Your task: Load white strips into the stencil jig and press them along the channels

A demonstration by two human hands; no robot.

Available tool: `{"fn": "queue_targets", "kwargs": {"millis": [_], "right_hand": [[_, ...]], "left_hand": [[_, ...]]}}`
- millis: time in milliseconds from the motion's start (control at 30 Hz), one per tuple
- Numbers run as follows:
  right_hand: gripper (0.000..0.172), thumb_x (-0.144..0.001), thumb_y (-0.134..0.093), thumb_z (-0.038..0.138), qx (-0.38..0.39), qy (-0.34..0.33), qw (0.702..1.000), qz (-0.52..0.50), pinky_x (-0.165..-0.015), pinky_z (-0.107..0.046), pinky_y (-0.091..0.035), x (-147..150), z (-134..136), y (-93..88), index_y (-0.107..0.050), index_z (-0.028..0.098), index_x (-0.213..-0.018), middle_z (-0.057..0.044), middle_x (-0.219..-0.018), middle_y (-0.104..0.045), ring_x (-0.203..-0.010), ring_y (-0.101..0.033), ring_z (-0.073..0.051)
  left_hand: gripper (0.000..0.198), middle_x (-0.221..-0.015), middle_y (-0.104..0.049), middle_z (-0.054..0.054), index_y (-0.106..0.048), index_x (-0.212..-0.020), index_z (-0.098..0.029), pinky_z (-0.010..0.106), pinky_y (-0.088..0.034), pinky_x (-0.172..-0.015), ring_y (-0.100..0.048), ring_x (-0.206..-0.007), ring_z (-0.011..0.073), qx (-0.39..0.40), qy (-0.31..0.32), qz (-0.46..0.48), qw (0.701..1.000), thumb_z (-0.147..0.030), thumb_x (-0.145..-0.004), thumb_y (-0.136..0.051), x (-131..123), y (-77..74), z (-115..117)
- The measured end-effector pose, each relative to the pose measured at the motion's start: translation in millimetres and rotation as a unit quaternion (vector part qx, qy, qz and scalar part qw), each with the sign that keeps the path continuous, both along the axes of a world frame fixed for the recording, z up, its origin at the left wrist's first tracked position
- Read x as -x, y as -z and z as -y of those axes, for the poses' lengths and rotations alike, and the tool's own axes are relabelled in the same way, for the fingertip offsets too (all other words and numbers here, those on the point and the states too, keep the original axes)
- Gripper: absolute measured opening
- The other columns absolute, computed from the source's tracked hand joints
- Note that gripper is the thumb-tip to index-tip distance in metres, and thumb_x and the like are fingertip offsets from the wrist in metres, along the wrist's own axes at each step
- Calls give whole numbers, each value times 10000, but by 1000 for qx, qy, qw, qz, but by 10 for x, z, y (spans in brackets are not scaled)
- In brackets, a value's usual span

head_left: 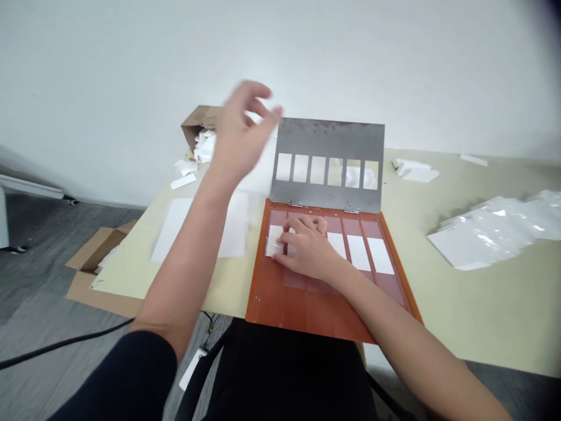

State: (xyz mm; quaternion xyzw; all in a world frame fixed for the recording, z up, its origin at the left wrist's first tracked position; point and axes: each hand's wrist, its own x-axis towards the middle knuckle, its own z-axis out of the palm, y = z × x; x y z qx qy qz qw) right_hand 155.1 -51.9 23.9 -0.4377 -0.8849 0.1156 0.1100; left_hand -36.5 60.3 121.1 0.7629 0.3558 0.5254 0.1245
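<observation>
My left hand [248, 128] is raised to the left of the hinged metal plate [326, 137], blurred by motion. Its thumb and fingers are curved and apart, and nothing shows between them. My right hand [309, 245] rests on the orange board [289, 304], fingers curled. Its thumb and a fingertip press on a white card [274, 241] in a clear wrapper at the leftmost slot. More white cards [358, 252] lie in slots to the right; the hand partly covers those in the middle. The metal plate stands tilted up from the board's far edge, with a row of rectangular windows.
A pile of clear-wrapped cards [495, 231] lies at the right. Small white boxes [416, 171] lie at the back right. On the left are white sheets [234, 228] and an open carton [197, 126] with white pieces. Another carton [94, 251] stands below the table's left edge.
</observation>
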Motion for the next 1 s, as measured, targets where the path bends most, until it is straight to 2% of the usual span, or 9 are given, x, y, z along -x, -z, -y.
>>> {"fn": "queue_targets", "kwargs": {"millis": [67,133,167,267,367,433,500,733,1000], "right_hand": [[207,-842,-666,404,4,4,1000,0,-953,-510,-235,11,5,-14,-734,211,-875,-89,-1134,-627,-1105,-478,-290],[215,-838,-663,408,5,7,1000,1,-951,-511,-234,22,9,-30,-736,211,-885,-90,-1143,-621,-1115,-466,-297],[220,-839,-657,409,7,7,1000,-1,-947,-508,-237,27,11,-38,-736,216,-910,-91,-1155,-616,-1126,-457,-301],[212,-853,-622,374,18,11,1000,-11,-920,-495,-250,35,8,-45,-721,230,-973,-88,-1153,-612,-1109,-457,-293],[157,-852,-617,320,29,13,999,-7,-912,-498,-235,25,-5,-26,-714,219,-923,-79,-1108,-614,-1070,-473,-271],[146,-846,-646,321,30,10,999,-10,-915,-497,-224,12,-13,-9,-714,212,-916,-74,-1102,-612,-1058,-477,-259],[164,-843,-673,345,28,10,999,-23,-918,-488,-221,0,-17,2,-714,212,-930,-66,-1088,-614,-1036,-482,-244],[137,-898,-619,312,26,17,999,-43,-880,-434,-233,-11,-24,-2,-724,236,-858,-40,-1013,-622,-967,-494,-212],[269,-958,-545,300,-41,19,997,-65,-839,-404,-194,-12,-47,132,-729,255,-768,-23,-959,-636,-908,-489,-184]], "left_hand": [[210,-856,-620,-12,-613,-1028,-195,290,-408,-673,-510,-694,103,23,29,-57,998,-331,-872,-647,-227,73,172],[155,-879,-662,1,-623,-1002,-195,293,-419,-672,-565,-716,120,33,30,-154,987,-290,-884,-588,-373,231,422],[130,-846,-669,-4,-619,-973,-196,310,-418,-702,-578,-717,126,-1,8,-184,983,-279,-898,-553,-398,321,558],[63,-824,-683,7,-587,-906,-195,355,-405,-765,-593,-745,152,-146,-29,-252,956,-217,-888,-530,-316,552,954],[38,-744,-655,8,-575,-841,-184,362,-410,-717,-552,-670,162,-244,16,-279,929,-175,-806,-583,-158,701,1297],[33,-680,-613,14,-594,-812,-173,364,-419,-687,-552,-661,181,-245,30,-316,916,-195,-810,-569,-89,785,1484],[144,-726,-619,49,-633,-867,-131,365,-447,-682,-578,-704,205,-188,19,-395,899,-249,-849,-554,-53,876,1622],[445,-1026,-704,195,-660,-1065,-29,412,-512,-885,-646,-970,289,-118,-7,-444,888,-403,-937,-454,26,1161,1744],[633,-1087,-699,197,-673,-1096,-10,417,-488,-930,-644,-1020,311,-100,-3,-475,874,-550,-957,-372,31,1129,1742]]}}
